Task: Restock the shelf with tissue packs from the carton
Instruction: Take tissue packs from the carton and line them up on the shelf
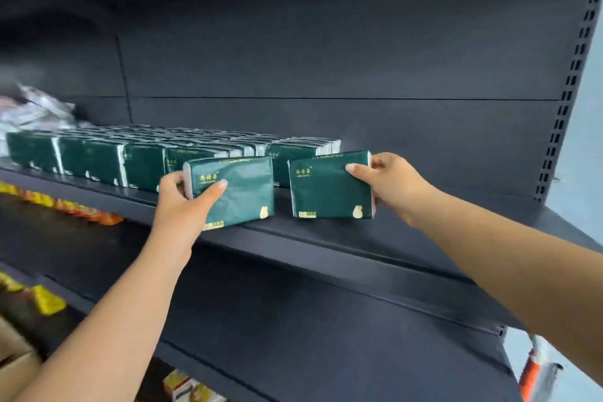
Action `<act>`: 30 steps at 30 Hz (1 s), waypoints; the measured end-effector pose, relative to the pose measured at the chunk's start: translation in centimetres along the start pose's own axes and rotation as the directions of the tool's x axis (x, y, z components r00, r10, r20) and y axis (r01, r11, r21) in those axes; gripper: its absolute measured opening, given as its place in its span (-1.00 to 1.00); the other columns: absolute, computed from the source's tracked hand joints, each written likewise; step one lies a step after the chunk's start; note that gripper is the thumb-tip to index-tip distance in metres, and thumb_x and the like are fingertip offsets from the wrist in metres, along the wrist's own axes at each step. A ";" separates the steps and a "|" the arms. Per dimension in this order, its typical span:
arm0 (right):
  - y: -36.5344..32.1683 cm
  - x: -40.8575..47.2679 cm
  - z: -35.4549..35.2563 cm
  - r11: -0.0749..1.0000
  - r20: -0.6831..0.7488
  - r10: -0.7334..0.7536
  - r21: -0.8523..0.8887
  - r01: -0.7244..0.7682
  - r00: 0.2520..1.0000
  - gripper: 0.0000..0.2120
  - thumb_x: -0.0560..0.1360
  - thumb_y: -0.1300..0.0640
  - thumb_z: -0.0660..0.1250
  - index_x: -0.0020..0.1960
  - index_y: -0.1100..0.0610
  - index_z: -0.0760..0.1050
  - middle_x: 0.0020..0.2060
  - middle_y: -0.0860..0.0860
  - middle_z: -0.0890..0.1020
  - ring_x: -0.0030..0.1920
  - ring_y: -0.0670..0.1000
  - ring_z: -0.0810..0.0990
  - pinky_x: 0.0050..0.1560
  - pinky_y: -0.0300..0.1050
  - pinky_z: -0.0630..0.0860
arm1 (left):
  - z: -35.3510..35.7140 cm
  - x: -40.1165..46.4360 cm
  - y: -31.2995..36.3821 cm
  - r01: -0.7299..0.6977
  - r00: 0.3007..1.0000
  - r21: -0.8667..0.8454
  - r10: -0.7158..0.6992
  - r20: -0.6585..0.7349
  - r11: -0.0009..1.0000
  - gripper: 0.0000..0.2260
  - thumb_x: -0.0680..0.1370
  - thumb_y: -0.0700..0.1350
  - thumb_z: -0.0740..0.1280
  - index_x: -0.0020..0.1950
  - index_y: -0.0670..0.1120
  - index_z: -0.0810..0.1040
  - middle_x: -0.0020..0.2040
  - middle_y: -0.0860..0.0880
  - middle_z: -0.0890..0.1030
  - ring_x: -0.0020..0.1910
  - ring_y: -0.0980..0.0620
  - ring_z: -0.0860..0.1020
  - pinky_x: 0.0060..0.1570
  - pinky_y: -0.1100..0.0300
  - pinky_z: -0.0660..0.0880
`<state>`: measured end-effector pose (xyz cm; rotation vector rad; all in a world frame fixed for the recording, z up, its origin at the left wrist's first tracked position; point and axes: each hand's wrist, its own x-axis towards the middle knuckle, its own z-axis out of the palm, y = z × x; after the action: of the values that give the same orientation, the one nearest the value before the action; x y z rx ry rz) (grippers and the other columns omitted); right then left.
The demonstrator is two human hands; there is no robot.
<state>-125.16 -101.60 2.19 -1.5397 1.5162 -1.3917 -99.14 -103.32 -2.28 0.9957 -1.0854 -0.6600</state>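
Observation:
My left hand [182, 202] grips a dark green tissue pack [241, 196] by its left end, thumb across the front, at the front edge of the dark shelf [424, 232]. A second green tissue pack [326, 189] stands upright on the shelf a little to the right, held at its right end by my right hand [391, 183]. Behind both, several rows of the same green packs [130, 157] fill the left part of the shelf. A corner of the brown carton [13, 365] shows at the bottom left.
The shelf's right half is bare up to the slotted upright [567, 91]. Crumpled clear plastic [36, 111] lies at the far left of the shelf. Orange and yellow snack packs [65, 206] sit on the lower shelves to the left.

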 end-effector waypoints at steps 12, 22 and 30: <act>0.3 9.2 4.8 0.954 0.088 0.020 -0.299 0.007 0.996 -0.73 0.50 0.00 0.34 -0.12 0.16 0.31 -0.36 -0.02 0.38 -0.13 0.08 0.43 -0.12 -0.16 0.37 | -1.1 3.2 -2.2 0.002 0.984 0.096 0.015 -0.176 0.995 -0.60 0.43 -0.13 0.45 0.21 -0.16 0.43 0.08 -0.05 0.60 0.05 0.01 0.58 0.12 0.01 0.49; 0.4 10.8 7.9 0.958 0.049 0.031 -0.288 -0.015 0.998 -0.44 0.50 0.00 0.34 0.30 0.24 0.16 0.02 0.08 0.43 -0.04 0.08 0.40 0.13 0.06 0.51 | -1.8 4.1 -2.7 -0.008 0.995 0.013 0.009 -0.102 1.000 -0.67 0.47 -0.17 0.40 0.17 -0.08 0.38 0.02 0.04 0.58 0.01 0.09 0.57 -0.05 0.19 0.48; -0.1 10.0 6.7 0.954 -0.016 -0.026 -0.298 0.020 1.000 -0.32 0.45 -0.11 0.38 0.38 0.20 0.19 0.25 0.04 0.36 0.21 0.08 0.39 0.16 -0.10 0.35 | -1.8 4.2 -2.4 0.007 1.000 0.004 -0.007 -0.025 1.000 -0.68 0.46 -0.15 0.40 0.17 -0.04 0.39 0.04 0.04 0.58 0.04 0.09 0.57 0.02 0.14 0.48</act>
<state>-120.78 -112.80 3.09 -1.7292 1.7914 -1.2354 -95.91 -107.25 -2.99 1.0093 -1.0626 -0.6496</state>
